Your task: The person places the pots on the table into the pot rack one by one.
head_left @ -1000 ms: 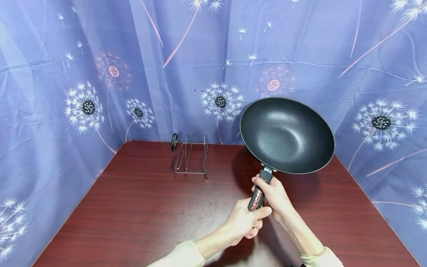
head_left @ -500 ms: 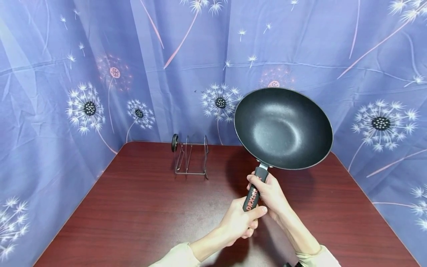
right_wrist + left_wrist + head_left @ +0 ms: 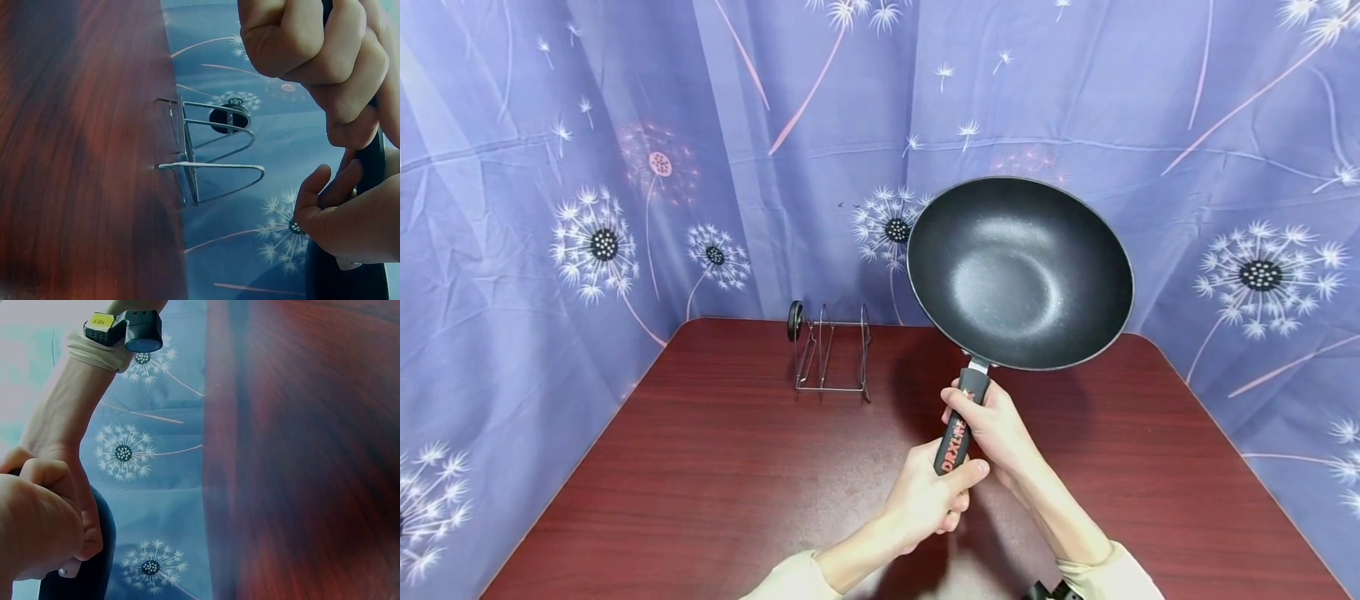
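A black wok with a long black handle is held up over the table, its inside facing me. My left hand grips the butt end of the handle, thumb laid across it. Farther up, close under the wok's bowl, my right hand wraps the handle. In the left wrist view the wok shows as a dark edge behind both hands. The right wrist view has my left hand curled round the handle above my right hand.
A wire rack with a round black disc at its left end stands at the back of the reddish-brown table. A blue dandelion-print curtain hangs right behind the table. A small black camera sits on the right wrist.
Both hands have moved the wok left and slightly up, turning its handle more upright. The grip on the handle stays the same, and the rack has not moved.
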`<state>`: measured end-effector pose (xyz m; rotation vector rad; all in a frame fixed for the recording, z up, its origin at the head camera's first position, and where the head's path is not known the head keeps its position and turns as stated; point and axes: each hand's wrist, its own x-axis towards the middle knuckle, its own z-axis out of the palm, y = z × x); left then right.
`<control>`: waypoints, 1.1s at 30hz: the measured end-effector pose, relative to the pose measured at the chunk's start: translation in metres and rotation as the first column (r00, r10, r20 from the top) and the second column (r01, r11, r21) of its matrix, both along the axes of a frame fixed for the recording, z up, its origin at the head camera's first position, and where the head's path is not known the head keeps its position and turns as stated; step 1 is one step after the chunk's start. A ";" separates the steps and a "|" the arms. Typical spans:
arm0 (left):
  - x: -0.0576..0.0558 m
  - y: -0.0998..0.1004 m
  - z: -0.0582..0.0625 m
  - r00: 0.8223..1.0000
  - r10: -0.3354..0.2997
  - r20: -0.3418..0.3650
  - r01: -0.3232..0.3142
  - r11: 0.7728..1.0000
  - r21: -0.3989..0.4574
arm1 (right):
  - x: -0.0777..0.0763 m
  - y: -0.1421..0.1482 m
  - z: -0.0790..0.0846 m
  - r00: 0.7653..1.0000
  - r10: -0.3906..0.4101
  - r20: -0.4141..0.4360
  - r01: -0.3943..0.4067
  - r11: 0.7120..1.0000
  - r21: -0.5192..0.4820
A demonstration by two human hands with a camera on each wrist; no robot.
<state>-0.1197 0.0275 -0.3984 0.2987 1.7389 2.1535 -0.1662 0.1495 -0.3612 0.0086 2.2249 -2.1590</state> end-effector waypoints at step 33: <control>0.010 -0.042 -0.001 0.971 0.163 -0.175 -0.187 0.974 -0.129 | -0.002 -0.045 0.012 0.981 0.101 -0.166 -0.062 0.972 0.225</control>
